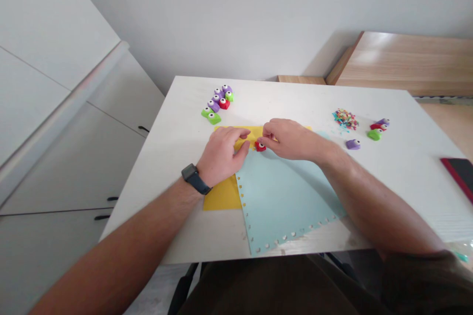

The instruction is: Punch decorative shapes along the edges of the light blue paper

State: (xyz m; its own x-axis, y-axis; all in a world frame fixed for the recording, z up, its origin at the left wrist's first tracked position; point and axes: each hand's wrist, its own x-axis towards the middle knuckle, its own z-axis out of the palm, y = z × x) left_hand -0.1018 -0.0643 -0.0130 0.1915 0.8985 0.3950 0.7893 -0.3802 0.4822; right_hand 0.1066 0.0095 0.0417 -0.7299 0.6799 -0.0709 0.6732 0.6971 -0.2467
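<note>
A light blue sheet with small shapes punched along its left and lower edges lies on a yellow sheet. At its top edge sits a red craft punch with a white knob. My left hand, a dark watch on its wrist, is left of the punch, thumb and fingers apart, with nothing in it. From the right, my right hand has curled fingers at the punch's right side, thumb and finger touching it.
Several purple, green and red punches stand at the back left. Colourful paper bits are piled at the right, near a purple punch and a green punch. A red-edged dark object lies at the right edge.
</note>
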